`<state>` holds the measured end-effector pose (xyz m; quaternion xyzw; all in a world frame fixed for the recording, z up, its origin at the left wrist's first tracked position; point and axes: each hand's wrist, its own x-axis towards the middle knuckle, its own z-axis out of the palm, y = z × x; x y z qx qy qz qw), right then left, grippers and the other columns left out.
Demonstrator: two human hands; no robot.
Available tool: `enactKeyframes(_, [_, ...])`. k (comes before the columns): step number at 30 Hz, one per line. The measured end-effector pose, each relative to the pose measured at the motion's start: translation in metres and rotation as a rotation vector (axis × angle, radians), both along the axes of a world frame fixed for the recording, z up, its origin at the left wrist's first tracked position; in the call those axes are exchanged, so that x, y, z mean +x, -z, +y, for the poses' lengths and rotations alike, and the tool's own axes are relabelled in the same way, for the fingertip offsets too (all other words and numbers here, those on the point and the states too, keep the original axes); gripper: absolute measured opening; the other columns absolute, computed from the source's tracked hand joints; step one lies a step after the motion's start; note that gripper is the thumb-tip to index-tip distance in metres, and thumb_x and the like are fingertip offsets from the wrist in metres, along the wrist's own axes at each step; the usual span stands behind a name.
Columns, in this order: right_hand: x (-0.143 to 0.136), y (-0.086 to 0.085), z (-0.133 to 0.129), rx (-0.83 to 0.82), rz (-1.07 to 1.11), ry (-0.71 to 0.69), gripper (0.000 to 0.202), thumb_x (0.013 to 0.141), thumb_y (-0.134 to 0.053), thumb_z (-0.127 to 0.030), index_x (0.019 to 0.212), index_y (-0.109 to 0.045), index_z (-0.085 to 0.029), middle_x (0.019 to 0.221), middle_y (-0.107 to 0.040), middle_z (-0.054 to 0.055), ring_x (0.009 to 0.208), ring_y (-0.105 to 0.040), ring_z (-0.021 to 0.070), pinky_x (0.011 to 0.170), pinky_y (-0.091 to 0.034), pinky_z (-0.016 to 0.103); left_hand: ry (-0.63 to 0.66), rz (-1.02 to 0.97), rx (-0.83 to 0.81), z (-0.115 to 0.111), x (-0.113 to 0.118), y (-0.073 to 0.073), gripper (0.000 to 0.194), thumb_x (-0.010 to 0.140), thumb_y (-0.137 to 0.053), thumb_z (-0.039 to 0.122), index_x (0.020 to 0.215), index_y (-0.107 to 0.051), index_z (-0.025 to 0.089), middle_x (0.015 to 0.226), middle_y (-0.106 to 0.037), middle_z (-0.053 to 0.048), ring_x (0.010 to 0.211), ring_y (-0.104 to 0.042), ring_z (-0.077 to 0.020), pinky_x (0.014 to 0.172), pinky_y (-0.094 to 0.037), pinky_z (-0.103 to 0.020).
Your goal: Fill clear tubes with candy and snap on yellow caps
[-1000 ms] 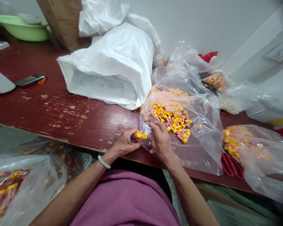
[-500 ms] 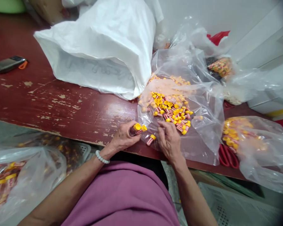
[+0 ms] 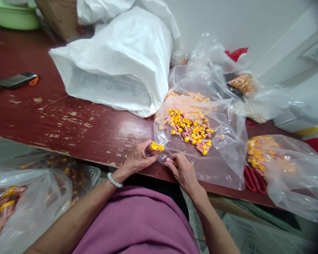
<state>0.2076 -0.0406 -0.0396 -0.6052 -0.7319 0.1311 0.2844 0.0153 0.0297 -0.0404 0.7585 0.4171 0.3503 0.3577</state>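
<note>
My left hand (image 3: 140, 157), with a pale bead bracelet at the wrist, is closed around yellow-capped tubes (image 3: 152, 149) at the table edge. Two yellow caps show above its fingers; the lower parts are mostly hidden. Close by on the right, my right hand (image 3: 184, 171) pinches a small red-and-white patterned bottle (image 3: 170, 161), its cap end covered by the fingers. Just beyond that hand, a pile of similar small bottles with yellow caps (image 3: 192, 130) spills from the mouth of a clear plastic bag (image 3: 230, 155).
A large white sack (image 3: 127, 42) lies open on the worn red table (image 3: 95, 137), clear shapes inside. Red-handled scissors (image 3: 254, 180) and another clear bag (image 3: 283, 176) lie right. A phone-like device (image 3: 17, 80) is at left. Below left sits a bag of yellow-capped tubes (image 3: 5, 208).
My right hand has moved left and toward me and picked up the loose small bottle from the table edge. My left hand keeps its hold. The view has shifted slightly.
</note>
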Motion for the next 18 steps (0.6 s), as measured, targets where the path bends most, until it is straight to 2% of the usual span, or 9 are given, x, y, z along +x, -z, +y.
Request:
enactKeyframes(2, [-0.003, -0.011, -0.002, 0.048, 0.153, 0.023, 0.011, 0.086, -0.059, -0.03, 0.086, -0.057, -0.019, 0.077, -0.059, -0.001, 0.068, -0.056, 0.0117, 0.064, -0.047, 0.024, 0.019, -0.009, 0.003, 0.0, 0.0, 0.0, 0.013, 0.071, -0.061, 0.02, 0.083, -0.057, 0.016, 0.071, -0.057, 0.002, 0.063, -0.05, -0.0113, 0.059, -0.037, -0.022])
enactKeyframes(4, [-0.011, -0.026, -0.001, 0.126, 0.24, -0.008, 0.01, 0.085, -0.061, -0.028, 0.089, -0.058, -0.02, 0.079, -0.06, 0.0, 0.071, -0.056, 0.0112, 0.066, -0.047, 0.023, 0.036, -0.018, 0.004, 0.0, -0.001, 0.0, 0.011, 0.073, -0.061, 0.023, 0.081, -0.057, 0.016, 0.07, -0.056, 0.002, 0.062, -0.049, -0.011, 0.058, -0.037, -0.022])
enactKeyframes(6, [-0.024, -0.04, 0.004, 0.22, 0.221, -0.086, 0.01, 0.085, -0.061, -0.025, 0.094, -0.061, -0.02, 0.086, -0.06, 0.002, 0.079, -0.058, 0.0121, 0.071, -0.048, 0.024, 0.05, -0.018, 0.001, 0.001, -0.001, 0.001, 0.013, 0.074, -0.061, 0.027, 0.08, -0.056, 0.016, 0.07, -0.055, 0.002, 0.062, -0.049, -0.011, 0.058, -0.037, -0.022])
enactKeyframes(8, [-0.036, -0.05, 0.01, 0.279, 0.109, -0.146, 0.012, 0.087, -0.058, -0.021, 0.098, -0.062, -0.019, 0.091, -0.059, 0.005, 0.084, -0.057, 0.0138, 0.074, -0.049, 0.025, 0.067, -0.023, 0.006, 0.001, -0.002, 0.002, 0.016, 0.074, -0.061, 0.029, 0.081, -0.055, 0.016, 0.072, -0.056, 0.001, 0.063, -0.05, -0.0113, 0.058, -0.037, -0.022])
enactKeyframes(12, [-0.049, -0.058, 0.02, 0.242, -0.139, -0.288, 0.02, 0.089, -0.049, -0.016, 0.103, -0.063, -0.018, 0.094, -0.059, 0.008, 0.088, -0.055, 0.0181, 0.075, -0.05, 0.031, 0.072, -0.033, 0.042, 0.002, -0.001, 0.006, 0.014, 0.075, -0.058, 0.029, 0.079, -0.055, 0.016, 0.073, -0.057, 0.0, 0.063, -0.05, -0.012, 0.059, -0.039, -0.023])
enactKeyframes(15, [-0.047, -0.063, 0.022, 0.234, -0.073, -0.394, 0.033, 0.089, -0.046, -0.011, 0.12, -0.053, -0.018, 0.113, -0.056, 0.01, 0.104, -0.052, 0.0183, 0.089, -0.048, 0.033, 0.053, -0.051, 0.068, 0.003, -0.001, 0.006, 0.012, 0.073, -0.057, 0.026, 0.079, -0.056, 0.016, 0.072, -0.058, 0.0, 0.062, -0.05, -0.0123, 0.058, -0.039, -0.024])
enactKeyframes(18, [-0.043, -0.062, 0.022, 0.306, 0.021, -0.309, 0.037, 0.087, -0.044, -0.005, 0.121, -0.049, -0.017, 0.111, -0.055, 0.009, 0.107, -0.05, 0.0176, 0.092, -0.046, 0.033, 0.056, -0.068, 0.083, 0.002, -0.001, 0.005, 0.011, 0.071, -0.057, 0.021, 0.081, -0.056, 0.016, 0.071, -0.057, 0.001, 0.061, -0.05, -0.0117, 0.057, -0.038, -0.023])
